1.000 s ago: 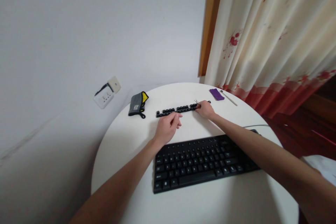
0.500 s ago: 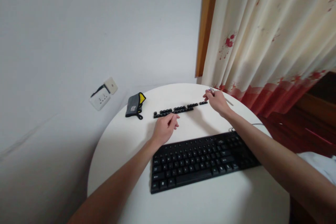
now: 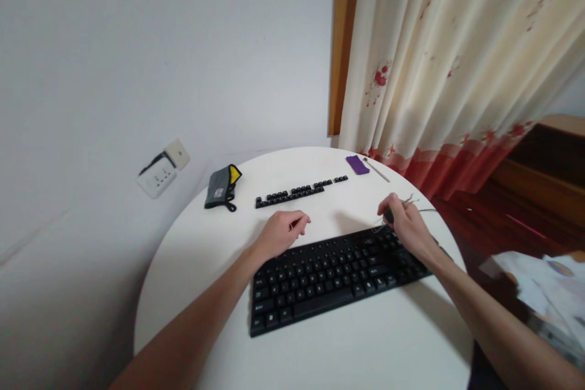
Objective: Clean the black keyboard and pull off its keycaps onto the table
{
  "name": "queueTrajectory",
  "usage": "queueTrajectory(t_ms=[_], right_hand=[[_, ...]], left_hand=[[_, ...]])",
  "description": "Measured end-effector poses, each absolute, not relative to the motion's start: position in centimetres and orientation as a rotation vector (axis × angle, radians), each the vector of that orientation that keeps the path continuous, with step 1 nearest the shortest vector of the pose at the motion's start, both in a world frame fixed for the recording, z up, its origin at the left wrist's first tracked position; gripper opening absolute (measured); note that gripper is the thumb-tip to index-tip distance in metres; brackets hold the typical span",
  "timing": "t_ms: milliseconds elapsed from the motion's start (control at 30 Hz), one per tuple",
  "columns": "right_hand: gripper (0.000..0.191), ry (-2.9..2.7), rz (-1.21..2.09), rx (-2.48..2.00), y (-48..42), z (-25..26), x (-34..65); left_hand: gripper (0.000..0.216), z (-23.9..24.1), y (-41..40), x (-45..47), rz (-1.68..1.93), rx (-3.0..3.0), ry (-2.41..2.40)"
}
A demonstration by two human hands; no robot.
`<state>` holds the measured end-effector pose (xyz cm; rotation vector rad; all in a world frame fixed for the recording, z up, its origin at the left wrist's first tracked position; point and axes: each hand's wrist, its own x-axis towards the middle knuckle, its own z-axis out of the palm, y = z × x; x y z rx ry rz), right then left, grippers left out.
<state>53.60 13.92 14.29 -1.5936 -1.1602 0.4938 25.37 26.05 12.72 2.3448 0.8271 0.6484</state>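
Note:
A black keyboard (image 3: 329, 277) lies across the round white table (image 3: 320, 353). My right hand (image 3: 408, 223) hovers over the keyboard's far right corner, its fingers closed on a thin wire key puller (image 3: 402, 204). My left hand (image 3: 281, 231) rests on the table just beyond the keyboard's top left edge, fingers loosely curled and holding nothing. A row of removed black keycaps (image 3: 299, 191) lies further back on the table.
A grey and yellow pouch (image 3: 220, 187) sits at the table's back left. A purple cloth (image 3: 357, 164) and a thin stick (image 3: 377, 169) lie at the back right. A wall socket (image 3: 158, 172), a floral curtain (image 3: 448, 67) and papers (image 3: 543, 286) surround the table.
My right hand has come back from the far end of the keycap row to the keyboard's right corner, carrying the wire puller. My left hand has barely moved. The view has shifted right.

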Motion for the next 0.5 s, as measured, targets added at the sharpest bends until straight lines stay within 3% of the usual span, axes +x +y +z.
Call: queueTrajectory(t_ms=[500], right_hand=[[0.044, -1.204, 0.646, -1.727, 12.9, 11.4, 54.5]], left_hand=[[0.028, 12.5, 25.3, 25.8, 0.217, 2.528, 0.711]])
